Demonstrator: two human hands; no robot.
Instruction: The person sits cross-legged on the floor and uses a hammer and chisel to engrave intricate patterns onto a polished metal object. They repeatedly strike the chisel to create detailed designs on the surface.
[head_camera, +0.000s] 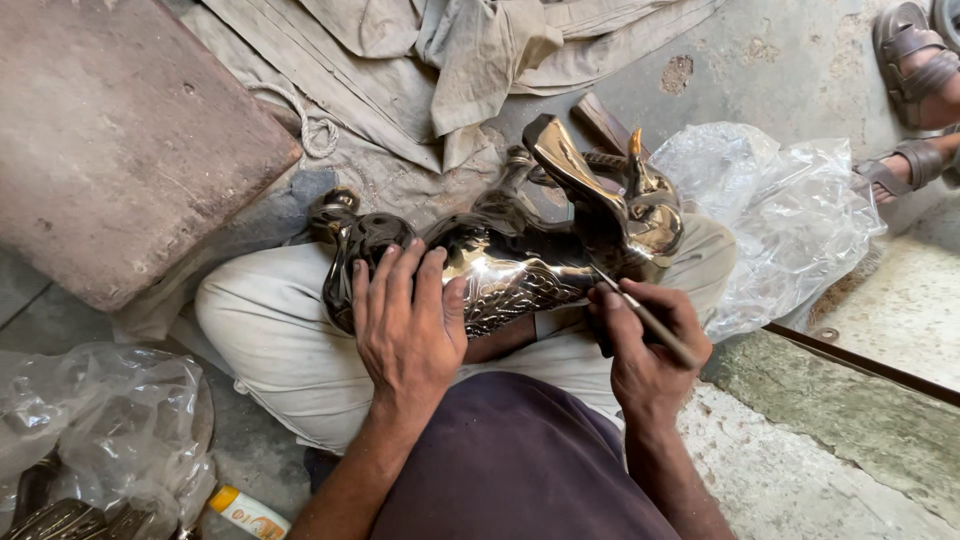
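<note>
Head view, looking down into the lap: the right hand (648, 345) has its fingers pressed together around a thin metal tool (640, 312), pinching it like a pen, with the tip meeting the flank of a polished metal animal figure (520, 250) at about 11 o'clock from the hand. The left hand (405, 320) lies flat with fingers spread over the figure's rounded end, pressing it down; it holds nothing else. The figure lies on its side across the person's pale trousers (270, 340), at the centre of the view, dark and mirror-bright, with a patch of fine engraved pattern between the two hands and a head or limb rising toward 12 o'clock. A sheet of crumpled clear plastic (790, 210) sits at 3 o'clock of the figure, grey cloth (450, 50) at 12 o'clock, a reddish stone slab (120, 140) at 10 o'clock. At 7 o'clock lies another clear plastic bag (100, 430), with a small bottle (248, 513) beside it. Another person's sandalled feet (915, 70) show at 2 o'clock.
</note>
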